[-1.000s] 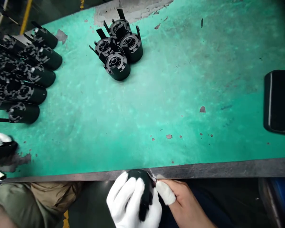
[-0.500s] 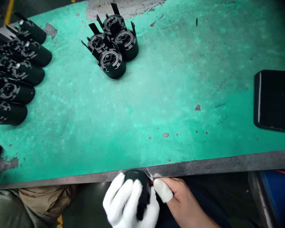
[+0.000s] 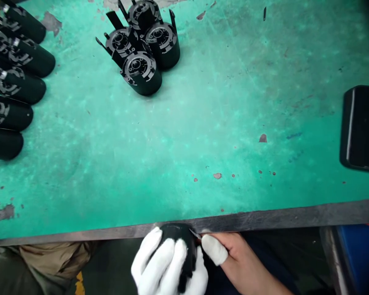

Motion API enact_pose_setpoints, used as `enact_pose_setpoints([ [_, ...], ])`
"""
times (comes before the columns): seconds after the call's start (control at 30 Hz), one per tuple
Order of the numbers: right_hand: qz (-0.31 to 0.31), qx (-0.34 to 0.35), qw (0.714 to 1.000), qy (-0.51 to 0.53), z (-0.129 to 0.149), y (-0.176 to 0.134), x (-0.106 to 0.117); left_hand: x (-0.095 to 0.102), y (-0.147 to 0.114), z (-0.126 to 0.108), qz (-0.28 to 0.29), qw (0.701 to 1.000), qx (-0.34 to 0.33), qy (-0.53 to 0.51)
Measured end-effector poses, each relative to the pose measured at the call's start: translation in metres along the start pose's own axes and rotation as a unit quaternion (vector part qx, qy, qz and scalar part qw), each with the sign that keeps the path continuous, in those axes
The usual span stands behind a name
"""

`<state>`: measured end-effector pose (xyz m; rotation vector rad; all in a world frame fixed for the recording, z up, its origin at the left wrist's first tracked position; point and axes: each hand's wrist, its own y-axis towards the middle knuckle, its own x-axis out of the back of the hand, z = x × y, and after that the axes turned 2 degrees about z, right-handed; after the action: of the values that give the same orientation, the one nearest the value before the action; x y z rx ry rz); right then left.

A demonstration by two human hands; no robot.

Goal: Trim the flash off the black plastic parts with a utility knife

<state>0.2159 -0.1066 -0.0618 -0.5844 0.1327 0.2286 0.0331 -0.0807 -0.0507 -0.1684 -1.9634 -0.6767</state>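
In a white glove, my left hand [image 3: 169, 264] wraps round a black plastic cylindrical part [image 3: 176, 229] at the near edge of the table. My right hand [image 3: 230, 256] is closed beside it, with a white cover on the thumb. It pinches a small knife [image 3: 195, 234], whose thin pointed metal blade shows against the right side of the black part. The fingers hide the knife's handle and much of the part's lower side.
Several black cylindrical parts [image 3: 143, 73] with upright tabs stand clustered on the green table [image 3: 203, 131]. More black parts [image 3: 27, 86] stand in rows at the left. A black box-like object [image 3: 364, 127] lies at the right. A blue container [image 3: 361, 254] is below the edge.
The view has shifted slightly, so the table items appear higher and more spread. The knife blade and my right thumb have moved slightly; my left hand keeps its grip on the part.
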Motion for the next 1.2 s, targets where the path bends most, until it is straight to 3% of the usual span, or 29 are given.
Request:
enact_pose_setpoints([
  [0.2,-0.043,-0.004,0.999,-0.022,0.007,0.000,-0.009,-0.004,0.008,-0.001,-0.044,0.999,-0.005,0.011],
  [0.33,-0.061,0.000,0.998,-0.019,0.004,0.000,-0.015,-0.006,0.007,0.001,-0.051,0.997,-0.055,0.011],
  [0.67,0.009,0.067,0.996,-0.049,0.002,-0.003,-0.002,-0.004,0.004,-0.005,-0.039,0.998,-0.039,-0.027],
  [0.83,-0.024,0.052,0.994,-0.089,0.000,-0.001,-0.007,-0.009,0.002,-0.003,-0.063,0.997,-0.043,-0.026],
  [1.0,-0.048,0.027,0.997,-0.060,0.000,-0.001,-0.013,-0.012,-0.001,-0.002,-0.090,0.995,-0.046,-0.024],
  [1.2,-0.021,0.036,0.999,-0.001,-0.003,0.002,-0.007,-0.008,0.002,-0.004,-0.053,0.996,-0.047,-0.055],
])
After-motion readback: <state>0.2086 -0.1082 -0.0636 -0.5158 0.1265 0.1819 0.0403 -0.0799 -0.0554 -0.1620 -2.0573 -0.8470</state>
